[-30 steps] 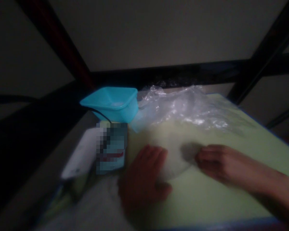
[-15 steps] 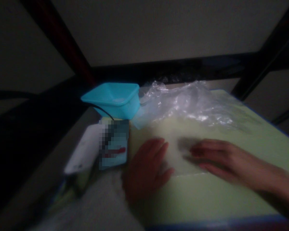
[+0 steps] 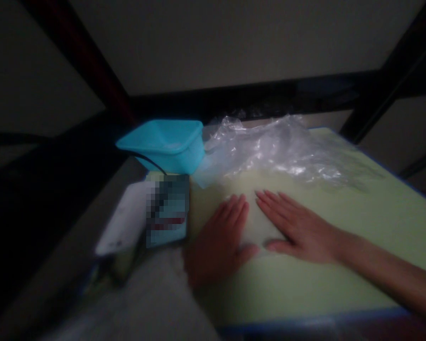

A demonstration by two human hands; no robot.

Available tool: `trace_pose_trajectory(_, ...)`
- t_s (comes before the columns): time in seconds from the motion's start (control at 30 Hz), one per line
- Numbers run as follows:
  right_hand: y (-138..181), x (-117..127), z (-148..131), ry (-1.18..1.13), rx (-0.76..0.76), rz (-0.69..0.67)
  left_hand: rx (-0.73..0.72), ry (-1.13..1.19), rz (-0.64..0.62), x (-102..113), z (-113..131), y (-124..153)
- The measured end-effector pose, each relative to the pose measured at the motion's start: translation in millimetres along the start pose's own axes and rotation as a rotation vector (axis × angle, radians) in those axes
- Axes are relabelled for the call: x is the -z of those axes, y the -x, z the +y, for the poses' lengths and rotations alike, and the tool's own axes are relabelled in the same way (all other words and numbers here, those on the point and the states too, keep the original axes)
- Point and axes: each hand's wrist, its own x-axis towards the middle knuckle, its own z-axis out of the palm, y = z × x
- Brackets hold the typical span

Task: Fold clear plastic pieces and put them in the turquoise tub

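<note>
Flat on the pale green tabletop (image 3: 305, 289) lies a thin, whitish, see-through sheet (image 3: 261, 232), perhaps plastic; its outline is faint. My left hand (image 3: 222, 237) rests on its left side, fingers stretched forward and thumb out to the right. Palm down on the right side of the sheet is my right hand (image 3: 298, 229), its fingers extended and pointing to the far left. The two thumbs almost meet near the sheet's front edge. Neither hand grips anything. Just beyond the fingertips spreads a crumpled heap of clear plastic (image 3: 270, 147).
A turquoise plastic basin (image 3: 184, 158) stands at the back left. In front of it are a blurred-out flat object (image 3: 168, 213) and a white oblong object (image 3: 124, 218), with a dark cable (image 3: 149, 159) by the basin. Dark bars and a wall stand behind the table.
My right hand has come down from a raised, blurred position and flattened onto the sheet, fingers now straight. My left hand has stayed nearly in place, fingers slightly further forward.
</note>
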Motion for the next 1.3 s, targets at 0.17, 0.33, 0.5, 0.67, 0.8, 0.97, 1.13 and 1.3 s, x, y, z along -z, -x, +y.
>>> trace_pose_trajectory(0.17, 8.1, 1.1, 7.4, 0.025, -0.018, 0.002, 0.033, -0.02, -0.01, 1.8, 0.2, 1.3)
trace_pose_trajectory(0.33, 12.2, 12.8, 16.6, -0.033, 0.033, -0.019, 0.08, 0.017, -0.02, 2.4, -1.0, 0.8)
trace_pose_trajectory(0.5, 14.7, 51.9, 15.0, -0.159, 0.175, -0.043, 0.018, 0.018, 0.069, 6.7, -1.2, 5.1)
trace_pose_trajectory(0.67, 23.5, 63.7, 4.5, -0.046, 0.174, -0.101, -0.02, 0.01, 0.215, 9.6, 1.9, 14.4)
trace_pose_trajectory(0.8, 30.9, 48.9, 1.2, 0.015, 0.223, -0.015, -0.002, 0.037, 0.244, 11.1, 5.5, 15.7)
trace_pose_trajectory(0.97, 35.7, 41.0, -3.5, 0.046, 0.234, 0.041, 0.031, 0.053, 0.195, 12.6, 5.8, 12.7)
trace_pose_trajectory(1.13, 36.2, 41.7, -5.8, 0.09, 0.228, 0.026, 0.028, 0.04, 0.182, 12.1, 5.0, 13.3)
trace_pose_trajectory(1.3, 34.9, 43.4, -7.4, 0.125, 0.229, 0.012, 0.027, 0.03, 0.153, 11.6, 5.0, 14.1)
